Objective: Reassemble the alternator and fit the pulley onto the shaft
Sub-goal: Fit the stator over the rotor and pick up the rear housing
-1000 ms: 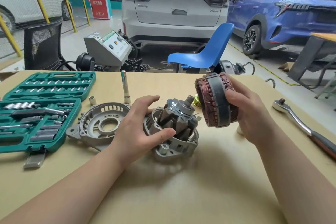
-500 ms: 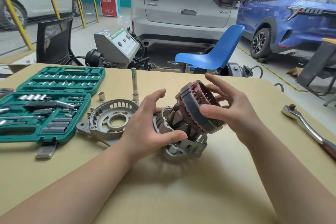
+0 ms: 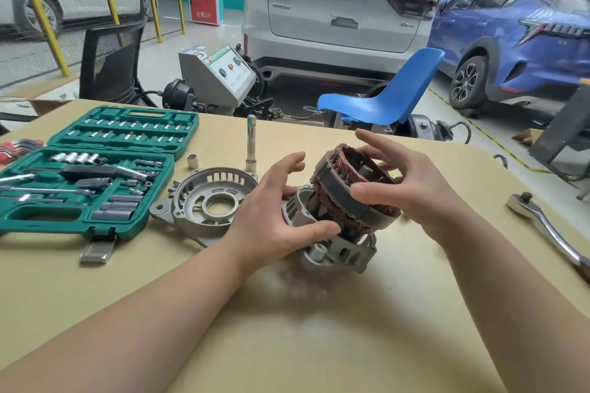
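Observation:
A stator ring [image 3: 346,191] with copper-red windings sits tilted over the rotor, which stands in the grey rear housing [image 3: 340,250] at the table's middle. My right hand [image 3: 412,188] holds the stator by its right side, thumb on the dark band and fingers over the top. My left hand [image 3: 277,217] cups the housing from the left, thumb against its front and fingers spread behind it. The rotor is mostly hidden inside the stator. The other housing half [image 3: 207,201], a round grey casting with vents, lies flat just left of my left hand.
An open green socket set [image 3: 86,175] fills the table's left side. A tall extension socket [image 3: 251,143] and a small socket [image 3: 192,161] stand behind the loose housing half. A chrome ratchet [image 3: 542,226] lies at the right edge. A blue chair [image 3: 383,96] stands beyond the table.
My right hand brought the stator from the right and lowered it over the rotor, where it now sits tilted. My left hand stayed at the housing.

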The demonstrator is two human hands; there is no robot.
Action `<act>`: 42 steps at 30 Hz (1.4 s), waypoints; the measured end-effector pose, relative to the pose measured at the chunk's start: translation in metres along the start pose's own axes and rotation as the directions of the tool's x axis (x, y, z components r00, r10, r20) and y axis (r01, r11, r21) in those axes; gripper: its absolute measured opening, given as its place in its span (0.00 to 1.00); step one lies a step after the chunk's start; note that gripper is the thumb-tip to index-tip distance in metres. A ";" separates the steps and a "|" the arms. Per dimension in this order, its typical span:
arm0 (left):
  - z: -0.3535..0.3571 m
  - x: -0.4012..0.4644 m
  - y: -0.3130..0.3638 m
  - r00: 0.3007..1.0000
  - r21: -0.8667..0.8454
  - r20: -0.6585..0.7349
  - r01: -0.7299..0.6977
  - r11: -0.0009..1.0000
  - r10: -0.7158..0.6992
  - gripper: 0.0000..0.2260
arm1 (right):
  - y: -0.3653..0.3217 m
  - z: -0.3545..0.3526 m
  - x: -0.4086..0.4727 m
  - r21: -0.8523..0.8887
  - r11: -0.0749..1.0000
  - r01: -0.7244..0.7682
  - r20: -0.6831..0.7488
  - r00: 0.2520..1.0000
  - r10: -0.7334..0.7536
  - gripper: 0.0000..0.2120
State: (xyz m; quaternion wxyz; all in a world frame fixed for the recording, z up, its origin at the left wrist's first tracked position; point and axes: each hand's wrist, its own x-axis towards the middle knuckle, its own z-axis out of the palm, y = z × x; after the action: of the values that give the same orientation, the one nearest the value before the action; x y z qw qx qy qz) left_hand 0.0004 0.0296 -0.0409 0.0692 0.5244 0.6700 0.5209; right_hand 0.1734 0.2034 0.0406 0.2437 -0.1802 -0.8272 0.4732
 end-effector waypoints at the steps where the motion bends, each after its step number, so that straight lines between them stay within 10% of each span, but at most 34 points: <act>1: 0.000 0.000 0.000 1.000 0.002 0.002 0.000 1.000 0.000 0.48 | 0.000 0.000 0.001 -0.001 1.000 -0.005 0.003 1.000 0.005 0.44; 21: 0.002 0.002 -0.005 0.997 0.057 0.071 0.015 0.998 -0.019 0.48 | 0.028 0.022 -0.004 0.129 0.991 -0.031 -0.016 0.999 0.033 0.41; 26: 0.002 0.003 -0.004 0.997 0.075 0.069 0.026 0.997 -0.031 0.48 | 0.038 0.030 -0.008 0.093 0.995 -0.043 0.015 0.999 0.042 0.55; 35: 0.001 0.003 -0.003 0.996 0.080 0.070 0.052 0.995 -0.057 0.45 | 0.056 0.001 -0.016 0.260 0.951 -0.166 0.331 0.941 0.074 0.58; 42: -0.001 0.005 -0.001 0.997 0.064 0.065 0.046 0.997 -0.050 0.49 | 0.055 0.000 -0.015 0.117 0.984 -0.133 0.202 0.973 0.108 0.59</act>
State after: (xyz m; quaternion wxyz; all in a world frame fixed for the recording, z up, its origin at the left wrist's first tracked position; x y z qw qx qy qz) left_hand -0.0031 0.0331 -0.0391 0.0874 0.5272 0.6956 0.4802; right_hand 0.1890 0.2222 -0.0107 0.1436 -0.1669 -0.8019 0.5554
